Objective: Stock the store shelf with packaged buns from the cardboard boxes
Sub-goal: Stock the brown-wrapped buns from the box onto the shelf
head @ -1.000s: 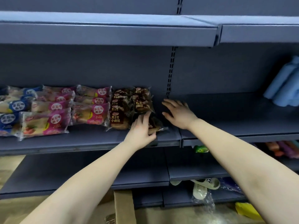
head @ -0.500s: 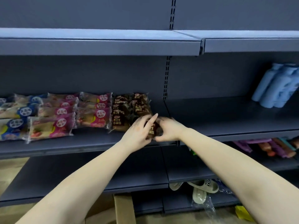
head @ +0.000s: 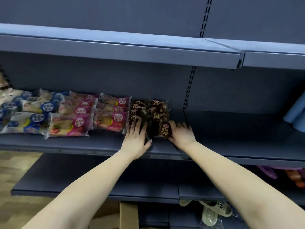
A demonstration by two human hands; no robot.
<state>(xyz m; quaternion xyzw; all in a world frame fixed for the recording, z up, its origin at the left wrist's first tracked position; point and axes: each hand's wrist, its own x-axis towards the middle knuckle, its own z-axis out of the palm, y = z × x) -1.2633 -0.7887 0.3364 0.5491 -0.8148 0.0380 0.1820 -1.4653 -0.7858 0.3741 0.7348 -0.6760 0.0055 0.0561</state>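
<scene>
Dark brown wrappers mark the buns being handled: two short rows of brown packs [head: 156, 113] lie on the shelf [head: 99, 144], and both hands are at their near end. The left hand [head: 137, 138] lies flat, fingers straight, on top of the nearest pack of the left row. The right hand [head: 181, 134] has its fingers spread and nearly straight. It presses against the right edge of the front pack [head: 165, 129] just left of it, thumb along the pack's near corner. Neither hand looks closed round anything.

Pink packs [head: 113, 116] lie directly left of the left hand, touching the brown rows, with blue packs [head: 38, 116] further left. Far right of the right hand are blue rolls [head: 297, 113].

The step looks like squaring up, with the front packs being nudged into line with those behind. The next move probably means lifting both hands away without dragging the slick wrappers forward. After that comes a reach down to the cardboard box [head: 127, 214], below and between the arms, for more buns. A new row would likely start just right of the right hand.
</scene>
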